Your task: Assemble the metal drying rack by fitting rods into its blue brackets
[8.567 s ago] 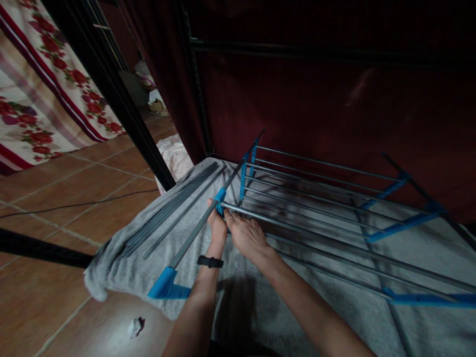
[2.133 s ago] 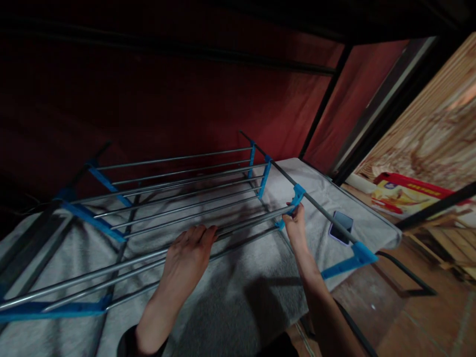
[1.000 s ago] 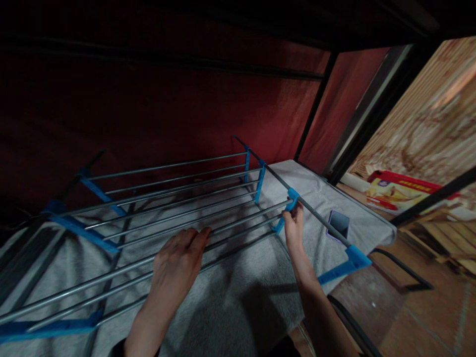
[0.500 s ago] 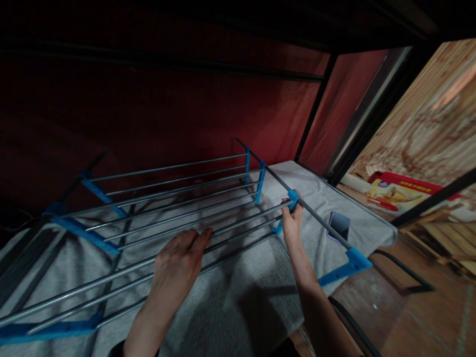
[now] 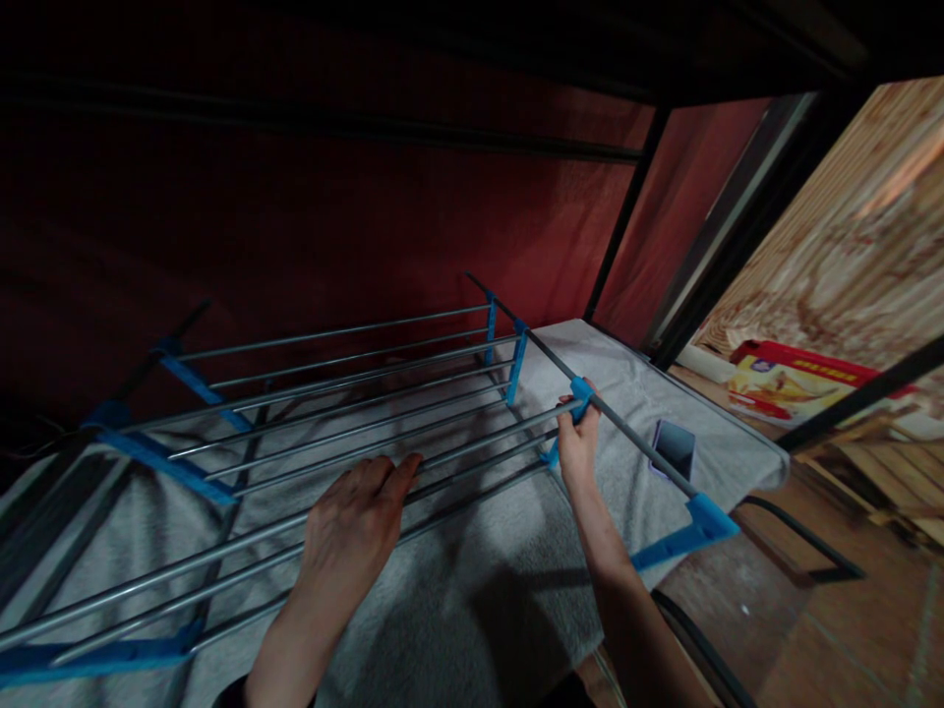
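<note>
A rack of grey metal tubes (image 5: pixel 199 558) joined by blue plastic brackets lies on its side across a grey cloth-covered surface (image 5: pixel 457 619). My left hand (image 5: pixel 358 516) is closed over one of the front tubes near its middle, thumb along the tube. At the right end, my right hand (image 5: pixel 581 433) grips the blue bracket (image 5: pixel 582 391), where the tubes meet a dark upright pole (image 5: pixel 638 438). Its fingers wrap behind the bracket and are partly hidden. Another blue bracket (image 5: pixel 700 526) sits at the pole's near end.
A phone (image 5: pixel 674 449) lies on the cloth right of the pole. Beyond the black metal frame (image 5: pixel 626 216) are a red and yellow box (image 5: pixel 800 379) and wooden slats (image 5: pixel 896 472). A dark red wall (image 5: pixel 331 216) stands behind the rack.
</note>
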Motion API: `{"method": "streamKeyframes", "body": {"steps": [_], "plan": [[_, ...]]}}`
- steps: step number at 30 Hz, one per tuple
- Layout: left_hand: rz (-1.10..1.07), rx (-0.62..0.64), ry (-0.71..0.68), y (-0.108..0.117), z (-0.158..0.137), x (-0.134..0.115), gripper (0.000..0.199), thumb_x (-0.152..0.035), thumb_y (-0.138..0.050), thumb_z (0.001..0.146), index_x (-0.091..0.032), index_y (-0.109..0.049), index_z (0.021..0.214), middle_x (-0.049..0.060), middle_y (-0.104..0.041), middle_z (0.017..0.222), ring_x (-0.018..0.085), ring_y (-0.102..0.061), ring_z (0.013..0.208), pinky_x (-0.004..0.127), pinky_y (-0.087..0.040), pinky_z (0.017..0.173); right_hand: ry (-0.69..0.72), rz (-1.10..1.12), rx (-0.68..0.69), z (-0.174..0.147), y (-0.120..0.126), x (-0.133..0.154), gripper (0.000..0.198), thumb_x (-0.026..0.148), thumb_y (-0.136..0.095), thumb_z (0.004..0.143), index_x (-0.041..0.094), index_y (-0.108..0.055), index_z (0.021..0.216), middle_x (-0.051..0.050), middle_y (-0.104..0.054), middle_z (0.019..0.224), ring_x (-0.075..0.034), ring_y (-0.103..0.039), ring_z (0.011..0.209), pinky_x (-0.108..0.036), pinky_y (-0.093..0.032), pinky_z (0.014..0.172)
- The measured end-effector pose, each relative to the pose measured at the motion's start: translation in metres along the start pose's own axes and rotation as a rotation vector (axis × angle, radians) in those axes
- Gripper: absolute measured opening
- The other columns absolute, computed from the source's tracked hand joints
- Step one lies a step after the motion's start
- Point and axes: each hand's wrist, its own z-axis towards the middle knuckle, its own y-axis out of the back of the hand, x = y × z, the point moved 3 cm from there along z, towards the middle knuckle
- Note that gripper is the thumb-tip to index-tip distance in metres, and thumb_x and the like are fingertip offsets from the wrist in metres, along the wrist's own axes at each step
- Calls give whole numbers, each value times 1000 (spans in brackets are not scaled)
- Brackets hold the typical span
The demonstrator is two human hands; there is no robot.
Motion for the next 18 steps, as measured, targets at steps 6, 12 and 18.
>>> {"method": "streamKeyframes", "body": {"steps": [6,12,18], "plan": [[14,0,-3,-3,-3,2,29,-12,-48,104,-17,-69,123,5,-69,87,22,-66,75,32,-45,67,25,-27,1,-2,-1,-1,59,41,-52,88,23,-51,144,-10,-67,118,-25,-64,108,-47,-50,108],[19,9,2,-5,-5,5,30,-15,-45,107,-19,-70,123,5,-71,87,21,-67,73,32,-45,65,66,-74,3,-3,-2,1,57,36,-47,88,21,-51,143,-11,-65,118,-25,-63,110,-48,-49,110],[-6,36,12,-5,-3,7,33,-23,-41,110,-18,-72,120,5,-72,85,21,-69,70,32,-44,61,74,-96,3,-5,-3,3,57,34,-47,87,23,-50,143,-11,-64,122,-24,-63,112,-48,-48,111]]}}
